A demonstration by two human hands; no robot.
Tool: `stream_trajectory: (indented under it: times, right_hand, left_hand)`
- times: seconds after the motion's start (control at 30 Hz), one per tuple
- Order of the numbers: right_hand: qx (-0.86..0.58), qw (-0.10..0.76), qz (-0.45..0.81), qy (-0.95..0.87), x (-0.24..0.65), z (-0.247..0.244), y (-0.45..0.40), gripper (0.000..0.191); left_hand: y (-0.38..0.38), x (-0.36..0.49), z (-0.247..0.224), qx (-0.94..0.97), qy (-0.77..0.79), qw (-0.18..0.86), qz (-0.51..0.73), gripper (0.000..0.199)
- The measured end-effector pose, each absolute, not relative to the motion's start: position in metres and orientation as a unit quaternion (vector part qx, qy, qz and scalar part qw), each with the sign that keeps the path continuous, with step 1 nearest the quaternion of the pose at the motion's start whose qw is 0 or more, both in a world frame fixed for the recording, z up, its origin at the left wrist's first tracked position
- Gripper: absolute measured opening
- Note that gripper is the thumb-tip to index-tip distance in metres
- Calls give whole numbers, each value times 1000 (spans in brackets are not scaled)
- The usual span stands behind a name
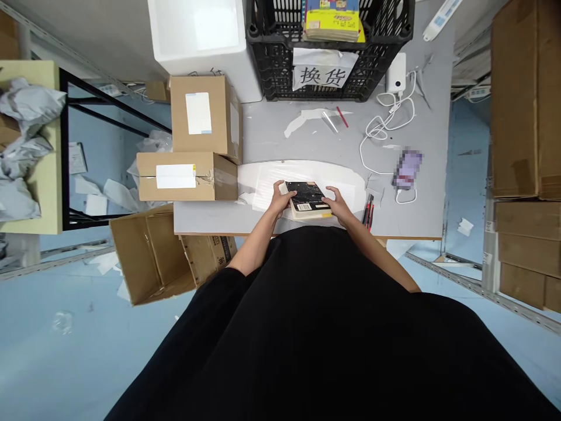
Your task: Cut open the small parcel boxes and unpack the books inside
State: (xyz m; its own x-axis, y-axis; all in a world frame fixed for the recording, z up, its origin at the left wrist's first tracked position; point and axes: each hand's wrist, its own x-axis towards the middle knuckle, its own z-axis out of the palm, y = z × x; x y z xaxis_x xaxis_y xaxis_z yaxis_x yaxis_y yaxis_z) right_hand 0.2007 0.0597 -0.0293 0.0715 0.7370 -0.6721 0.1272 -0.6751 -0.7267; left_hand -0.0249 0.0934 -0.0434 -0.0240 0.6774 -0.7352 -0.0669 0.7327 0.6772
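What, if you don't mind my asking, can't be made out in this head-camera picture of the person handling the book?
Head view:
- Book: cover text is too small to read, and the left hand and right hand hide its sides.
- Pixelated object: blurred, so its kind is unclear.
- Stack of booklets in the black crate: cut off by the top edge.

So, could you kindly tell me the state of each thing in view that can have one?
Left hand, gripping the book's edge
Right hand, gripping the book's other edge
Black book, closed, lying flat
Lower cardboard box, taped shut
Upper cardboard box, closed
Tilted cardboard box, flaps open
Black plastic crate, holding a stack of printed items
White power bank, cable attached
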Motion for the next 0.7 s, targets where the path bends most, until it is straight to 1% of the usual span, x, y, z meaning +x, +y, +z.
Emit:
stream_trajectory:
  times: [0.13,0.2,0.37,0.53,0.63,0.7]
  right_hand:
    - [-607,303,695,-239,215,13,56,27]
    - [-590,324,714,-190,218,21,52,23]
    - [-613,319,709,-140,216,10,42,16]
    - [-638,315,683,-165,206,-5,37,17]
    - [-627,312,685,-200,203,-11,34,19]
    - [-627,301,676,-243,203,-16,32,28]
  left_hand:
    - [97,-26,-23,234,600,723,248,25]
    - [96,-22,-23,211,593,740,235,18]
    - [87,-8,-40,122,643,733,183,18]
    - [78,-7,-58,90,642,731,213,17]
    - [74,-13,-63,89,619,745,232,25]
    - [72,-16,-65,104,611,749,234,35]
